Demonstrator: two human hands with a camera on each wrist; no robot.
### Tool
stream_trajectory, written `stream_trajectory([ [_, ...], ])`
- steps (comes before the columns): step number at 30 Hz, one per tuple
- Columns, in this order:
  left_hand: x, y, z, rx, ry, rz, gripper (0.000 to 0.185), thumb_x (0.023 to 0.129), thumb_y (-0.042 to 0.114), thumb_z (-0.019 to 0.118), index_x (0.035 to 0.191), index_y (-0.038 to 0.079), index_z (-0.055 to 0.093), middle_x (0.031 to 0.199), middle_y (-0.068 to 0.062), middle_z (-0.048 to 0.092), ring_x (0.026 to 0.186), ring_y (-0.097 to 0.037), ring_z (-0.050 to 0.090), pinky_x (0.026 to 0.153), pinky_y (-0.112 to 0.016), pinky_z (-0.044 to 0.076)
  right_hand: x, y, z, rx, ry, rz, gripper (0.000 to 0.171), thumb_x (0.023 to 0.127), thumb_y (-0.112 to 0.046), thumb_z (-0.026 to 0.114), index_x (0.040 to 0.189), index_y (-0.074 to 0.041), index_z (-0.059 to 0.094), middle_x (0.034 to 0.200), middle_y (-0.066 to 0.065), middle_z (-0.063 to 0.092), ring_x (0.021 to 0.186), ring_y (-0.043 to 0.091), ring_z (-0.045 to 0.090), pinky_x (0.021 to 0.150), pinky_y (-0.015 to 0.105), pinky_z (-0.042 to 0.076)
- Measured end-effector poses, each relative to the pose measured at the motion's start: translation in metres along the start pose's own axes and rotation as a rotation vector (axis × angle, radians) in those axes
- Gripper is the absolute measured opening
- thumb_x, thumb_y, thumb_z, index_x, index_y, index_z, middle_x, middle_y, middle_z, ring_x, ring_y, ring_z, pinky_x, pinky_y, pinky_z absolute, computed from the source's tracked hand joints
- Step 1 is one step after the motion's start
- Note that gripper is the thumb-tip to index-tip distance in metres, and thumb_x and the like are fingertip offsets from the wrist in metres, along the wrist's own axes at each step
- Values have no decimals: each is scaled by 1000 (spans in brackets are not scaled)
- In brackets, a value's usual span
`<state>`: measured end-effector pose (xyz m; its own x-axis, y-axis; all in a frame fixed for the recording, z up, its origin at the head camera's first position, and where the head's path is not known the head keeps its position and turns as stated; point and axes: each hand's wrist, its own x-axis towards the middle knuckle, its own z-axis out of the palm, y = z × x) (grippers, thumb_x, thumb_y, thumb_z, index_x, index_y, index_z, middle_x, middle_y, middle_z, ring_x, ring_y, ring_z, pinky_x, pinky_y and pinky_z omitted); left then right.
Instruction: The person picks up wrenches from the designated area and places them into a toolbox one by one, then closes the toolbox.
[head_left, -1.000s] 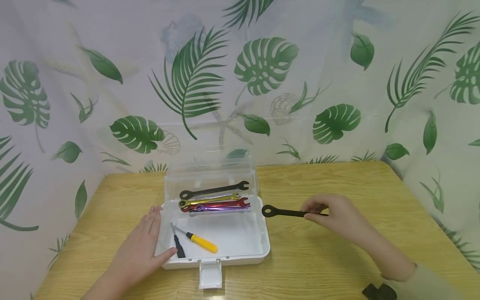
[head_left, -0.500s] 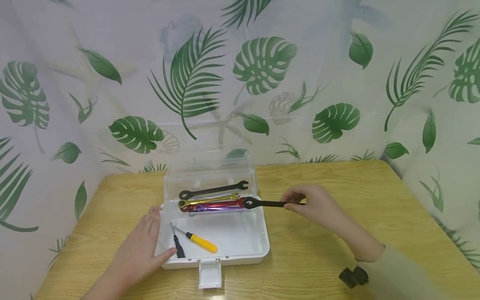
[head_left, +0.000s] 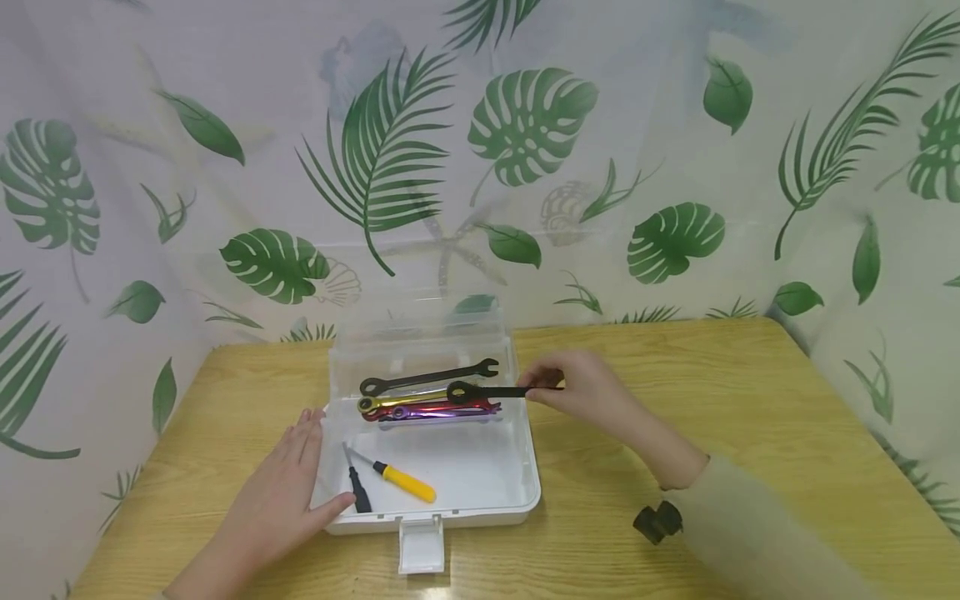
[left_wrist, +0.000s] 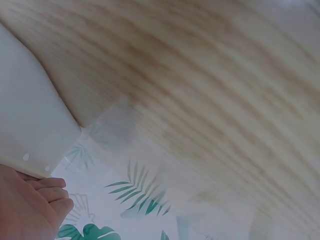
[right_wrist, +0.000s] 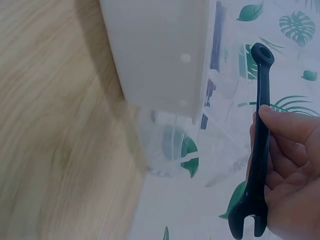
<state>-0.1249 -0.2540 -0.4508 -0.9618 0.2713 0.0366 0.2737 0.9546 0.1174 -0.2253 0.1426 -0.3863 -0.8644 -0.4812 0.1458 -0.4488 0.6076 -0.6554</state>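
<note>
- Two hands at work over a white plastic box (head_left: 517, 492) set on a wooden table (head_left: 750, 392), clear lid (head_left: 420, 325) raised at the back.
- Right hand (head_left: 581, 387): thumb and fingers pinched on the shaft of a black wrench (head_left: 480, 390), held level above the rear right of the box, ring end pointed left.
- Ring end of the held wrench positioned over the row of wrenches in the back of the box; contact with them not determinable.
- Right wrist view: same black wrench (right_wrist: 257, 145) gripped between thumb and curled fingers of the right hand (right_wrist: 287, 175), open-jaw end below the hand, ring end above, box wall (right_wrist: 155, 55) just beside.
- Left hand (head_left: 281, 500): flat, fingers straight and relaxed, resting on the table against the left front corner of the box, thumb touching the rim.
- Left wrist view: only fingertips of the left hand (left_wrist: 30, 205) visible, next to the box corner (left_wrist: 35, 125).
- Row in the box, back to front: second black wrench (head_left: 427, 379), gold wrench (head_left: 397, 402), red wrench (head_left: 435, 407), purple wrench (head_left: 442, 414).
- Front of the box floor: yellow-handled screwdriver (head_left: 397, 481) and black-handled screwdriver (head_left: 356, 487), near the left thumb.
- Front latch (head_left: 420, 546) hanging open.
</note>
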Motion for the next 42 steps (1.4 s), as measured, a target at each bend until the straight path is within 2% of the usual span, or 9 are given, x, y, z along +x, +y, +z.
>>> stream_trajectory([
  [8,2,0,1,13,-1,2,110,95,71,61,157,-16,34,169,-31,32,158,-50,32,129,-61,34,17,-12,9,-5,-34,-6,9,92,0,79,98,-6,80,92,5,80,80,10,66,73,21,57],
  [15,2,0,1,12,3,9,110,95,72,60,157,-16,35,169,-31,33,157,-50,32,129,-60,34,32,-25,19,-19,-69,-28,8,93,0,78,99,-5,78,94,6,80,84,12,70,77,24,60],
  [24,1,0,0,15,12,21,109,96,70,60,157,-17,35,168,-31,33,157,-50,33,129,-60,34,53,-40,36,11,-142,9,8,96,-1,75,101,-5,79,94,6,78,74,11,61,69,19,54],
  [42,0,-1,3,11,24,23,109,96,69,61,157,-16,34,168,-32,34,157,-49,33,129,-60,34,73,-56,61,38,-102,41,8,95,-3,77,100,-7,82,100,7,80,86,15,69,80,23,62],
])
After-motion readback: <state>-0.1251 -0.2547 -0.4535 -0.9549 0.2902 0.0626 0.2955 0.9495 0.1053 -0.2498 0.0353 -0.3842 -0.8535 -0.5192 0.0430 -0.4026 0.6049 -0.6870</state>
